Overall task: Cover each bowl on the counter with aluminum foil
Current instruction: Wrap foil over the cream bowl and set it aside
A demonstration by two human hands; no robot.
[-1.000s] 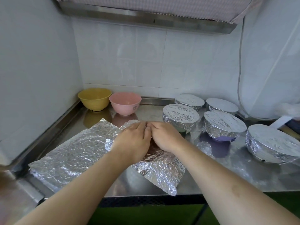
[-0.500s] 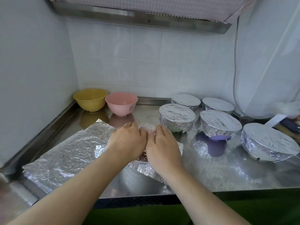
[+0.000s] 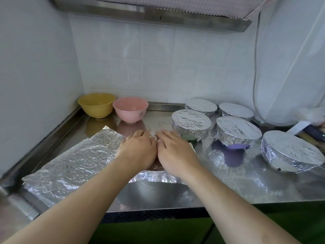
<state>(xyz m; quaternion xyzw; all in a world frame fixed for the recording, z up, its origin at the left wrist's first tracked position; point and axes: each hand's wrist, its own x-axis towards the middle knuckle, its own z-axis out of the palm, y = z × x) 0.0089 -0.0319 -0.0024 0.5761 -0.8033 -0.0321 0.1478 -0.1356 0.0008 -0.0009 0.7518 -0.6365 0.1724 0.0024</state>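
Foil sheet (image 3: 70,162) long axis running left-right on counter (image 3: 246,182), left hand (image 3: 138,151) and right hand (image 3: 175,152) flat, pressing it, yellow bowl (image 3: 96,105) and pink bowl (image 3: 130,109) uncovered, empty

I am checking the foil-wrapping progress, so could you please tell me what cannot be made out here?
- Head view: whatever is being wrapped, hidden under the left hand, right hand and foil sheet.
- Contents of the foil-covered bowls.
- Objects at the right edge, cut off and blurred.
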